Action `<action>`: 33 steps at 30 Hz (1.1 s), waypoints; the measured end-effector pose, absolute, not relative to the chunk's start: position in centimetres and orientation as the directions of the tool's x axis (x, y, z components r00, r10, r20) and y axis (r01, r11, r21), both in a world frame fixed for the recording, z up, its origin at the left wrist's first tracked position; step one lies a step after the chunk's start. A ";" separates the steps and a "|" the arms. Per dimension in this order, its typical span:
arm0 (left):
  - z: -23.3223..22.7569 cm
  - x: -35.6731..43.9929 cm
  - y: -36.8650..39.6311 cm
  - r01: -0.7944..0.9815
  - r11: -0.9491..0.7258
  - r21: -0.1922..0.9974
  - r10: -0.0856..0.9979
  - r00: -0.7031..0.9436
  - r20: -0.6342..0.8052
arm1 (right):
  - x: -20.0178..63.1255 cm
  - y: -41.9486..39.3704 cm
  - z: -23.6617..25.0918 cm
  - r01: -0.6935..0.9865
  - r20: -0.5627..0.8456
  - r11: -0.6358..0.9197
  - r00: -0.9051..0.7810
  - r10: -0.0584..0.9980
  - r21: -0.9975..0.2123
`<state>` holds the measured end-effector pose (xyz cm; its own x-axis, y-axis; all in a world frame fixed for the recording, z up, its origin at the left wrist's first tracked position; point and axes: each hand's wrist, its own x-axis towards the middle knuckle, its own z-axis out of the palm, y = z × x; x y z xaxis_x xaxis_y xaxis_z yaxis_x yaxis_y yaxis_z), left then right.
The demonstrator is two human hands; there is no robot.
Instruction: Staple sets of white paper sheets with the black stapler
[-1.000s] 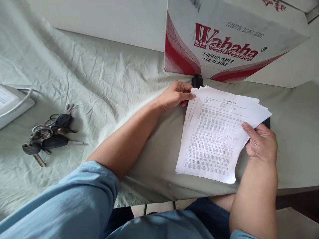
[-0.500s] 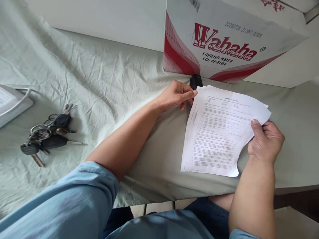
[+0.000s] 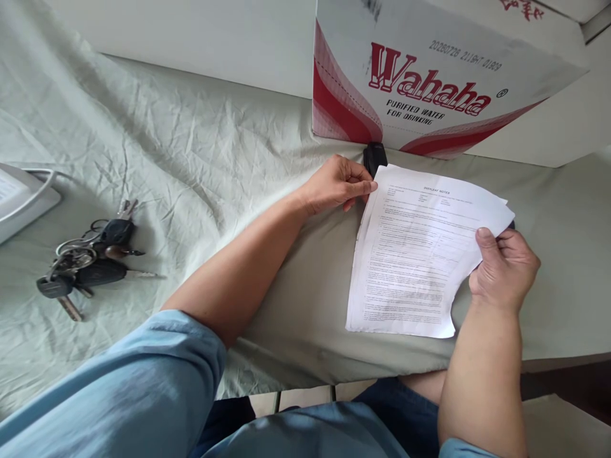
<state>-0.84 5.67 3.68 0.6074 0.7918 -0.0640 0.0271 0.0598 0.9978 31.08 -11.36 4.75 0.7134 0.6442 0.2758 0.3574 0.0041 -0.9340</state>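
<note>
Several printed paper sheets (image 3: pixel 413 254), the top one headed "OVERLEAF NOTES", lie loosely stacked with edges slightly uneven and the right side bowed up. At their upper left corner my left hand (image 3: pixel 337 183) is closed, thumb and fingers pinching the edge. My right hand (image 3: pixel 506 264) grips the right edge, thumb on top and fingers beneath. A black object (image 3: pixel 375 158) stands just beyond the top left corner, partly covered by the paper. Another dark bit (image 3: pixel 512 224) peeks out behind the right edge; what it is stays hidden.
A white and red Wahaha water carton (image 3: pixel 429 83) stands at the back, against a pale wall. A bunch of keys (image 3: pixel 102 254) rests on the wrinkled green cloth (image 3: pixel 191 146) to the left. A white device with a cable (image 3: pixel 26 197) sits at the far left edge.
The sheets and my right hand have shifted slightly left, and the left edges look more even. The dark bit behind the right edge now shows. My left hand has barely moved.
</note>
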 end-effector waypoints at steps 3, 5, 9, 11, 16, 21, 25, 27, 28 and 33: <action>3.6 -0.8 5.7 0.050 0.043 0.998 0.793 0.606 -0.065 | 31.0 -11.3 4.7 0.340 0.273 0.018 0.721 0.637 -0.940; 3.5 -0.7 5.8 0.049 0.037 0.998 0.790 0.610 -0.059 | 31.0 -11.2 4.6 0.323 0.266 0.026 0.728 0.632 -0.946; 3.5 -0.5 5.9 0.056 0.033 0.998 0.795 0.604 -0.060 | 31.4 -10.9 4.3 0.341 0.276 0.013 0.738 0.615 -0.940; 3.6 -0.4 5.9 0.051 0.028 0.998 0.804 0.593 -0.053 | 31.7 -10.8 4.0 0.365 0.297 0.011 0.741 0.602 -0.931; 3.7 -0.4 5.8 0.035 0.032 0.999 0.809 0.585 -0.046 | 31.8 -10.5 3.8 0.410 0.340 0.011 0.741 0.578 -0.912; 3.6 -0.3 5.8 0.024 0.042 0.999 0.809 0.585 -0.048 | 31.9 -10.4 4.1 0.463 0.411 0.027 0.758 0.507 -0.886; 3.3 -0.3 6.0 -0.002 0.039 0.999 0.806 0.592 -0.031 | 31.9 -10.4 4.3 0.463 0.425 0.049 0.758 0.494 -0.885; 3.2 -0.3 6.0 -0.016 0.036 0.999 0.803 0.596 -0.020 | 31.7 -10.4 4.3 0.466 0.430 0.062 0.745 0.510 -0.883; 3.1 -0.3 6.0 -0.020 0.037 0.999 0.802 0.597 -0.017 | 31.5 -10.4 4.3 0.467 0.431 0.066 0.739 0.517 -0.882; 3.2 -0.3 6.0 -0.028 0.048 0.998 0.799 0.601 -0.022 | 30.7 -10.4 4.6 0.444 0.410 0.072 0.740 0.533 -0.893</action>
